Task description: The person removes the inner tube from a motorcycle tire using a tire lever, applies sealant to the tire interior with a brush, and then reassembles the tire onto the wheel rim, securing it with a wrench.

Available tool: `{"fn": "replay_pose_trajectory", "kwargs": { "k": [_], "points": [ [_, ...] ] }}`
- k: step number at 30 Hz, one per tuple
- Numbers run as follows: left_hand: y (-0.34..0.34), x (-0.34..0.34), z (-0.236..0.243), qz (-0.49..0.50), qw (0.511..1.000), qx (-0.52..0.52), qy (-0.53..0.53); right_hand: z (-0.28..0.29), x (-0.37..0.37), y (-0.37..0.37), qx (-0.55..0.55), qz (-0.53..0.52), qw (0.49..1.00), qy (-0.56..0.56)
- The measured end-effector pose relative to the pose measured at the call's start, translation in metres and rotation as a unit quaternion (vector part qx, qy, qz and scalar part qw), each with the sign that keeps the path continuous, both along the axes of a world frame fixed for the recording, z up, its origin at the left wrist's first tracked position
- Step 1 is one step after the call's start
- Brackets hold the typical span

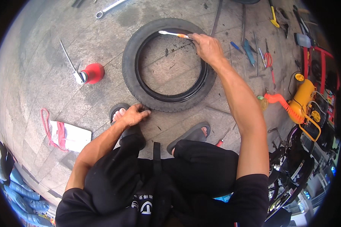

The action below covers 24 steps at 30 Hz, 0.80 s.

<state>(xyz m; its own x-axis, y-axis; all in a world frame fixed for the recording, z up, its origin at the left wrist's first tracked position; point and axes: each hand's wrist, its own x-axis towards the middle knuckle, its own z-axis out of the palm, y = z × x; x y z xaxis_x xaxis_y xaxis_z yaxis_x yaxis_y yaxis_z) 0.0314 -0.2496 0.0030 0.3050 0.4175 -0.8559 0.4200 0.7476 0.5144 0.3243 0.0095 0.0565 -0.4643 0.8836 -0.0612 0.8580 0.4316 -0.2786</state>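
A black rubber tyre (pixel 129 62) lies flat on the stone floor in front of me. Over its far right rim, my right hand (pixel 209 49) is closed round the handle of a toothbrush (pixel 174 34). The toothbrush has a white head and a white-and-orange handle, and points left across the tyre's opening, near the inner edge at the far side. My left hand (pixel 132 115) is at the tyre's near left edge with its fingers loosely apart, holding nothing. Its fingertips are close to the outer tread; whether they touch it I cannot tell.
A red oil can (pixel 93 73) with a long spout stands left. Nearer is a white pouch (pixel 76 137) with a red strap. Screwdrivers, red-handled scissors (pixel 268 59) and other tools lie right, beside a yellow air compressor (pixel 302 99) with an orange coiled hose. A wrench (pixel 110 8) lies far left.
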Motion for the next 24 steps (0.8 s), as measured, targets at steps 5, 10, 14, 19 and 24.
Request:
{"fn": "replay_pose_trajectory", "kwargs": {
  "k": [5,10,14,19,24],
  "points": [
    [-0.001,0.0,-0.001,0.018,1.0,-0.001,-0.018,0.017,0.035,-0.012,0.002,-0.069,0.994,-0.088],
    [-0.004,0.002,-0.008,0.002,1.0,0.002,-0.024,-0.001,0.017,-0.051,-0.081,-0.163,0.981,0.059],
    [-0.005,0.001,-0.009,-0.01,1.0,0.014,-0.022,-0.023,-0.037,-0.079,-0.22,-0.263,0.928,0.145],
    [-0.006,0.0,-0.007,-0.019,0.999,0.029,-0.018,-0.016,-0.094,-0.094,-0.4,-0.332,0.807,0.282],
    [-0.013,-0.001,-0.013,-0.01,0.998,0.057,-0.03,-0.001,-0.145,-0.094,-0.464,-0.353,0.74,0.335]
  ]
}}
